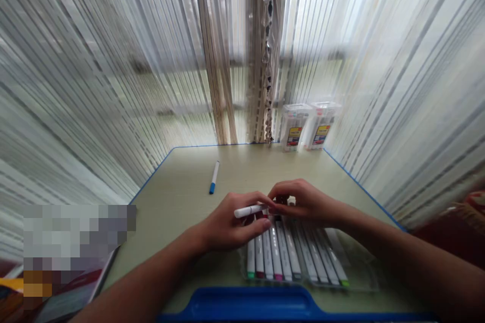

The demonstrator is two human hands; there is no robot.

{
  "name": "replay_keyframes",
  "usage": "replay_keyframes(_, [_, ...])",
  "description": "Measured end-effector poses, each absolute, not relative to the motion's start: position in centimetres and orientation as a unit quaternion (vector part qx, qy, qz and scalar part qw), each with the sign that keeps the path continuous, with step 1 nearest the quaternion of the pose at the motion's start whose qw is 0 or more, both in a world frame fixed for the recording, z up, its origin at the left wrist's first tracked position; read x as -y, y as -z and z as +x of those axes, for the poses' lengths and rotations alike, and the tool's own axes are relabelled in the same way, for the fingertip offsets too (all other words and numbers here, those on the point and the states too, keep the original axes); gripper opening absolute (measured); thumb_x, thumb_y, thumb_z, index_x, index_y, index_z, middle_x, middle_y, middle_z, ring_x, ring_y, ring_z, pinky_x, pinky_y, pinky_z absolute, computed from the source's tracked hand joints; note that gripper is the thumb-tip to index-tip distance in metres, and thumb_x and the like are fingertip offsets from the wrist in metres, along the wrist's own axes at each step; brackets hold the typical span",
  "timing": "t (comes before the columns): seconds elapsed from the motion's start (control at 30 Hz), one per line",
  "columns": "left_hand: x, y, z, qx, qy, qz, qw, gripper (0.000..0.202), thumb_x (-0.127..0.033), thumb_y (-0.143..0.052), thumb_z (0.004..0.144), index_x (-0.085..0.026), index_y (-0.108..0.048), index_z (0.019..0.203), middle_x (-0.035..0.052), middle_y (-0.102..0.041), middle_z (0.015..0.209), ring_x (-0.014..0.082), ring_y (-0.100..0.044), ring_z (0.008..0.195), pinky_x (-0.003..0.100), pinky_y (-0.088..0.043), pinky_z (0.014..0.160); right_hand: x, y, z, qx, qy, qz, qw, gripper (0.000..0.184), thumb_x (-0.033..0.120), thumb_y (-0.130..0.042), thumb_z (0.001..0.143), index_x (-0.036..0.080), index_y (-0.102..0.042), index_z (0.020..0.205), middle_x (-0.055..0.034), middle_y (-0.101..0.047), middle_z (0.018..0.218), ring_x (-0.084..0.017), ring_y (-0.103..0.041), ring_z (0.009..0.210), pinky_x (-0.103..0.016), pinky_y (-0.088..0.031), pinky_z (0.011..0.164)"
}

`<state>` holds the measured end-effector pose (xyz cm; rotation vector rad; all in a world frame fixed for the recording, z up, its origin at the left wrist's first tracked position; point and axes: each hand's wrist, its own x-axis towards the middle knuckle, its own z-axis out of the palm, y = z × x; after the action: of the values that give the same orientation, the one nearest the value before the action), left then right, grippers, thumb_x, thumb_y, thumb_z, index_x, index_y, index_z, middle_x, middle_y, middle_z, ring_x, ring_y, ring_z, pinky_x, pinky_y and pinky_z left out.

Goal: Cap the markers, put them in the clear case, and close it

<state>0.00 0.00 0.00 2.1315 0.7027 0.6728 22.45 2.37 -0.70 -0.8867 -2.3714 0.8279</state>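
Note:
A white marker [248, 210] lies slantwise across my left hand [235, 222], between the thumb and the fingers. My right hand [297, 202] meets it from the other side, its fingertips pinched at the marker's right end. That end is mostly hidden by the fingers. Beneath both hands, a clear plastic case [364, 280] holds a row of several white markers [268, 257] with coloured ends, among them green, dark red, pink and lime. My hands cover the far ends of this row.
A white marker with a blue end [214, 177] lies farther back on the pale table [182, 171]. Two clear boxes [295, 128] with yellow labels stand at the back right. String curtains [170, 60] hang behind. A blue ledge [250, 305] runs along the near edge; a blurred-out object [76, 242] sits left.

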Motion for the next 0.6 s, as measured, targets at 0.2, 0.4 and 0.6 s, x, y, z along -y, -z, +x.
replay_keyframes(0.2, [-1.0,0.2,-0.3,-0.365,-0.43,0.698,0.441,0.022,-0.031,-0.06,0.084,-0.011,-0.067,0.09,0.0018,-0.061,0.063,0.0093,-0.05,0.053,0.021,-0.038,0.051,-2.5,0.5,22.4,0.822,-0.33,-0.363,0.291,0.027,0.038,-0.062,0.085,0.013,-0.069,0.084,-0.0029,-0.067,0.068,-0.012,-0.058,0.06,-0.022,-0.045,0.057])
replay_keyframes(0.4, [-2.8,0.9,-0.6,-0.382,-0.543,0.555,0.501,0.025,-0.035,-0.065,0.08,-0.011,-0.066,0.089,0.0001,-0.058,0.063,0.0053,-0.042,0.043,0.019,-0.03,0.04,-2.9,0.6,22.6,0.729,-0.41,-0.386,0.39,0.032,0.042,-0.064,0.083,0.013,-0.071,0.094,-0.0024,-0.063,0.068,-0.011,-0.056,0.057,-0.023,-0.047,0.054])
replay_keyframes(0.6, [-3.3,1.1,-0.6,-0.395,-0.55,0.517,0.524,0.029,-0.035,-0.067,0.076,-0.01,-0.067,0.092,0.0014,-0.061,0.068,0.0039,-0.042,0.042,0.019,-0.031,0.039,-3.1,0.8,22.7,0.686,-0.411,-0.377,0.467,0.031,0.038,-0.069,0.079,0.014,-0.072,0.098,-0.0027,-0.064,0.069,-0.011,-0.053,0.055,-0.024,-0.047,0.05])
